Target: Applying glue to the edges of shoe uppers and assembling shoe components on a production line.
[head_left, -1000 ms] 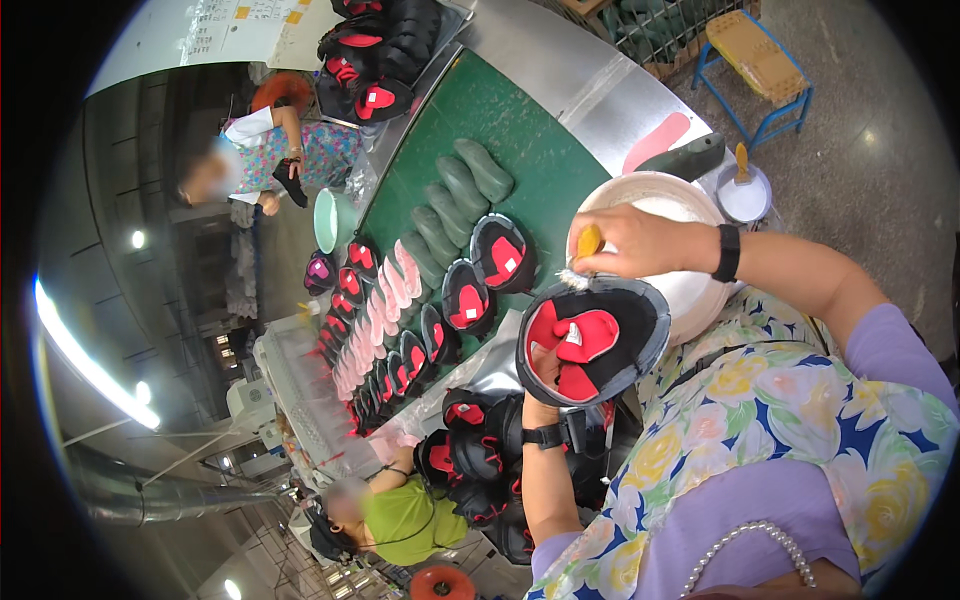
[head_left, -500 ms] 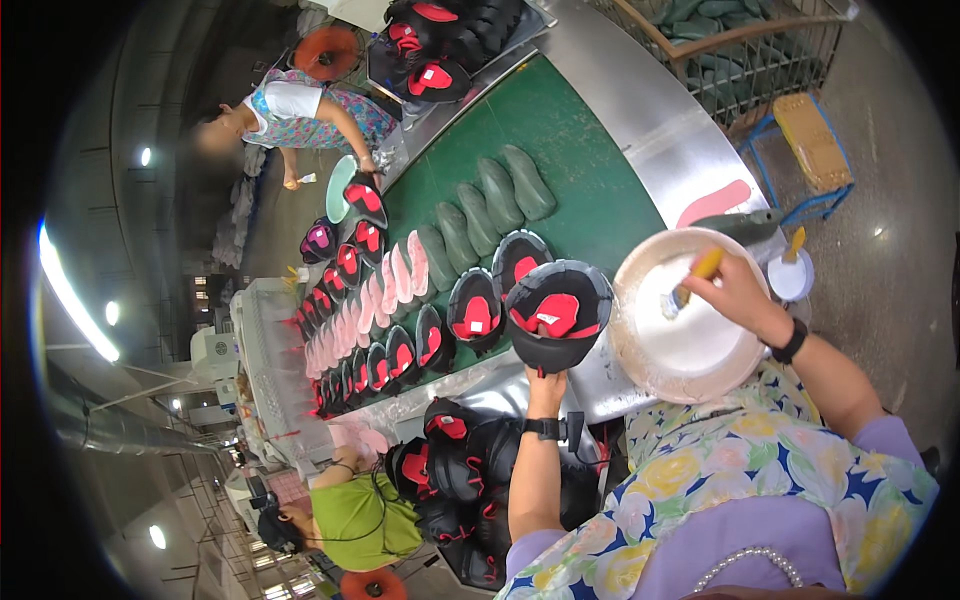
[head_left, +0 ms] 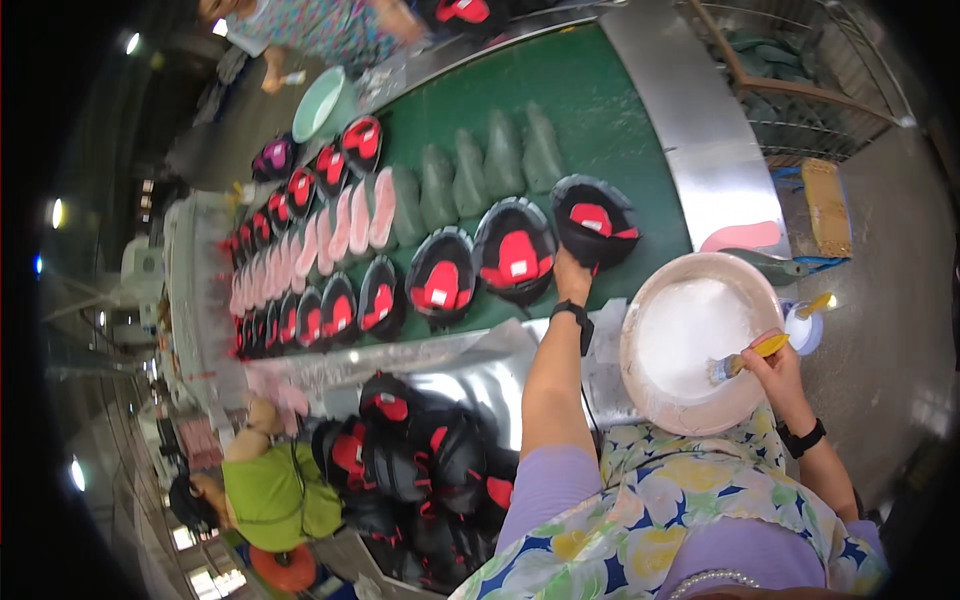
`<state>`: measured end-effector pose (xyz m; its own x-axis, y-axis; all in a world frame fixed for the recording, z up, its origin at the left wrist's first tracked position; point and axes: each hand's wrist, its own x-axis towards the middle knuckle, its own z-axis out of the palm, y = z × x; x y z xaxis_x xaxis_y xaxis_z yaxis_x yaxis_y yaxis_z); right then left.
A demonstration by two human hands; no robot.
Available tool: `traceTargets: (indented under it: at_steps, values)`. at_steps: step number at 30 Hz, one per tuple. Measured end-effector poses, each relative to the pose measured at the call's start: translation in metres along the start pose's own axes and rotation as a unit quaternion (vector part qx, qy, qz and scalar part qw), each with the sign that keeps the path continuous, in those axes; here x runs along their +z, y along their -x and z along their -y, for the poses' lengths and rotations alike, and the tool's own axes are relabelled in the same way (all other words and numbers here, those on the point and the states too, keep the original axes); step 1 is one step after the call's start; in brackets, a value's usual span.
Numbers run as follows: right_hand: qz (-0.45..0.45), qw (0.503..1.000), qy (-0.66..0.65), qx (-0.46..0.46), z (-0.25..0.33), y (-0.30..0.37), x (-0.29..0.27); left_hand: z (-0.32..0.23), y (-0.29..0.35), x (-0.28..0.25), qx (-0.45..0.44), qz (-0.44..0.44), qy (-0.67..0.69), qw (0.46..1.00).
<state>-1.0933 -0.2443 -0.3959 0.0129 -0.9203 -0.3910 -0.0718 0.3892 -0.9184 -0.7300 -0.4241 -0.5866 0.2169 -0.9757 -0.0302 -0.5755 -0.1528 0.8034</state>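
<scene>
My left hand is closed on a black shoe upper with a red lining, at the near edge of the green belt. Another black upper stands just left of it. My right hand grips a paintbrush by its yellow handle. The bristles are at the white liquid inside a pale pink basin. A second yellow-handled brush stands in a small white pot beyond the basin.
Dark green shoe lasts and pink insoles line the belt between two rows of uppers. Many uppers lie heaped at lower left. A co-worker in green is at left, another person at top left. A wire cage stands far right.
My left hand has carried the upper away from me, to the belt beside the others. My right hand has drawn the brush towards the basin's near right side. The whole view has shifted.
</scene>
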Motion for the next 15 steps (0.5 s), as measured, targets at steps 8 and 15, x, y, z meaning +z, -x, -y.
traceTargets:
  at_steps: [8, 15]
  values:
    - [0.085, 0.994, 0.033, -0.052, -0.011, -0.038, 0.000, -0.043, 0.071, -0.119, -0.019, 0.103, -0.156, 0.982]
    - [0.157, 0.982, 0.055, -0.088, -0.003, -0.046, 0.027, 0.005, 0.268, -0.311, -0.221, 0.114, -0.494, 0.833]
